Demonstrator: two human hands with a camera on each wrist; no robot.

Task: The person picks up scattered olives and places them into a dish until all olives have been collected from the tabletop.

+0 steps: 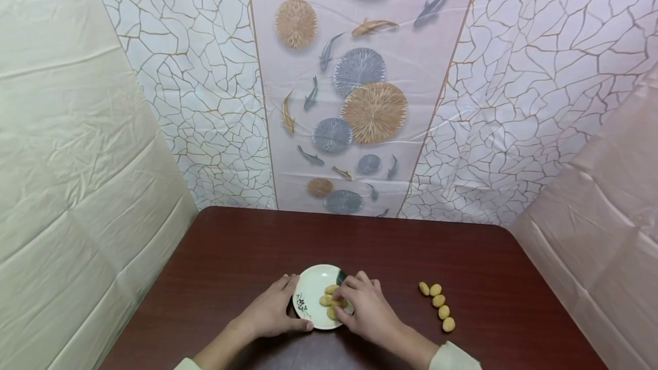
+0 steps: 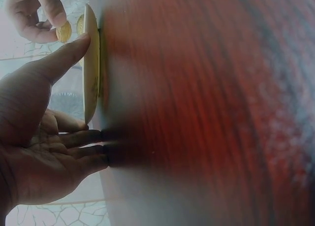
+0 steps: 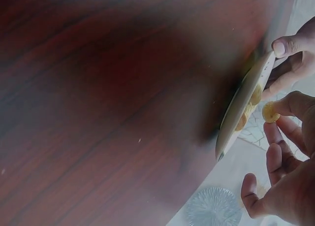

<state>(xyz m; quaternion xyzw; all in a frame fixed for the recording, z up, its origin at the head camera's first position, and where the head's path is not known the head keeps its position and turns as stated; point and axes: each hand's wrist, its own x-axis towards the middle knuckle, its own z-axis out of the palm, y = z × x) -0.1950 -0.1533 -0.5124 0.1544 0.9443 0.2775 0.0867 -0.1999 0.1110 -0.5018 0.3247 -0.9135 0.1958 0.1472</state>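
"On the left of the desk [image 1: 247,238], what do we have?"

"Our left hand [image 1: 271,309], spread, thumb and forefinger touching the rim of a round white plate [image 1: 311,282] that lies flat."

"And what sits on the plate?"

"Small yellow oval pieces [image 1: 331,289], clustered on its right half. We can't tell whether they are nuts or biscuits, nor count them, since fingers cover some."

"Our right hand [image 1: 371,308]?"

"It reaches over the plate's right rim, thumb and fingertip pinching one pinched piece [image 3: 270,112] just above the cluster, apart from the plate's surface."

"Which relation counts most for us?"

"That small drop: the plate lies directly below what we pinch, and our right hand is the nearer one to the cluster. Farther right, well apart, a bent row of five yellow pieces [image 1: 438,301] runs lengthwise away from us, its far end leaning left; our right hand is nearer to that too."
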